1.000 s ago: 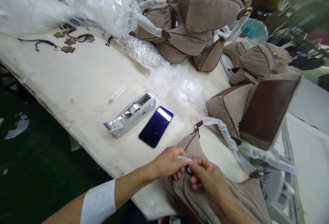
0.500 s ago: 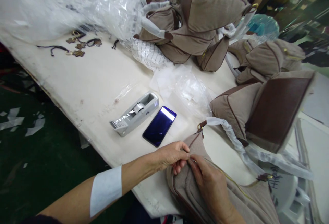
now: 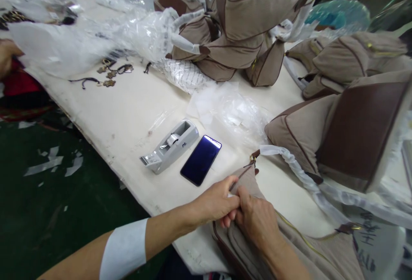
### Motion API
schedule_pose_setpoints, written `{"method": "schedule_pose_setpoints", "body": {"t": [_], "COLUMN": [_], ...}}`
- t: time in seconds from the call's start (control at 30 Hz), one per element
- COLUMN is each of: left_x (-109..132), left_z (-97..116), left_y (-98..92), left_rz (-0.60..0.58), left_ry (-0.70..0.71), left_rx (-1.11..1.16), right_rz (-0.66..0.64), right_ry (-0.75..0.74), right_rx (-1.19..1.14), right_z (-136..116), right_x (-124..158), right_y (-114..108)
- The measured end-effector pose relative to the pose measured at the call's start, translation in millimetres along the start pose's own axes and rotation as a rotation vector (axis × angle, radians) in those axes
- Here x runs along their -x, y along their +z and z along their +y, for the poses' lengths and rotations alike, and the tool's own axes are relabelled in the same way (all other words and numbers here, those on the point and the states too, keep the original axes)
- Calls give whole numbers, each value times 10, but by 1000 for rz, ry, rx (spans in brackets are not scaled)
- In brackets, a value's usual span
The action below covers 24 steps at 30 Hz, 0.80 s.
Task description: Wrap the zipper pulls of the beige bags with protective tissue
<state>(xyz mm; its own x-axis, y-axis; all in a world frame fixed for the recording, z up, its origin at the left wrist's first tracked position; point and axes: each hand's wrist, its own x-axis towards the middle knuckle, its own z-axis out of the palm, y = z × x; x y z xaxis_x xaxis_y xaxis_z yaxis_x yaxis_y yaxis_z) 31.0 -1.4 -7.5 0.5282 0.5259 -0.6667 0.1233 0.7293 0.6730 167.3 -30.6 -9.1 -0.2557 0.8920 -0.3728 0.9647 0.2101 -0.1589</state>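
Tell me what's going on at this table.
A person's left hand and right hand pinch together at the top edge of a taupe fabric handbag with brown trim lying at the near edge of the white table. A grey plastic tape dispenser and a dark blue phone lie just beyond. Matching bags are piled farther back.

Even overhead light is falling softly on the table (image 3: 128, 100), glare is showing on the phone (image 3: 201, 160), and the stretched edges are blurring.

The white table (image 3: 122, 100) bears tape dispenser (image 3: 170, 147), phone (image 3: 201, 160), nearest bag (image 3: 322, 254), piled bags (image 3: 244, 35).
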Motion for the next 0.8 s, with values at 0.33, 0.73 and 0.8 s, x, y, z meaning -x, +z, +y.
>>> {"method": "schedule_pose_setpoints", "body": {"t": [0.33,0.73,0.8], "left_x": [28,168,136], "left_z": [-5,-233,-319], "left_y": [58,11,-13], "left_rz": [108,198,183], "left_ry": [-61,605,723], "left_rx": [-9,-1210,-1302], "right_rz": [-70,-1092,-1222], "right_ry": [-11,-151,-181], "right_rx": [-87,-1089,-1053], "right_z": [-103,589,632], "right_x": [-47,-467,-577], "right_y": [-88,-414,-435]}}
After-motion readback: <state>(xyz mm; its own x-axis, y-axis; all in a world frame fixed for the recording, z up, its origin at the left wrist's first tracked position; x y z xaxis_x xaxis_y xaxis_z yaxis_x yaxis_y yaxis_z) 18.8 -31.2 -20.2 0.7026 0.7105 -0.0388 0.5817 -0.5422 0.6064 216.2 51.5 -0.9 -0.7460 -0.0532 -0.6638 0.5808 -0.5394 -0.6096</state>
